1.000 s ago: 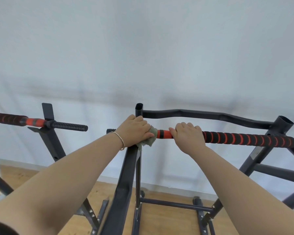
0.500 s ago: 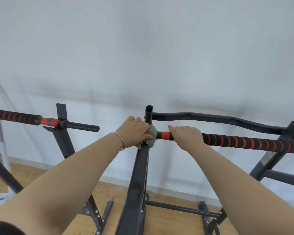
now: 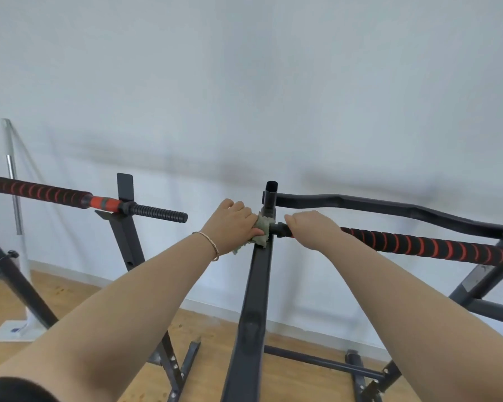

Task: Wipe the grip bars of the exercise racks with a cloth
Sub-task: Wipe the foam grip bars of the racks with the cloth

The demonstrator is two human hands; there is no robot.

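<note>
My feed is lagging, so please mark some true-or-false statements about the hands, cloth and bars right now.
1. The left hand holds the cloth at the grip bar's end. True.
2. The right hand hangs free of the bar. False: it grips the grip bar.
3. The cloth is bright blue. False: it is grey-green.
4. The second bar rests on its own stand, off to the left. True.

- A white wall (image 3: 244, 82) is facing me.
- A wooden floor (image 3: 79, 294) is running beneath it.
- A silver pole (image 3: 12, 175) is standing at my far left.
</note>
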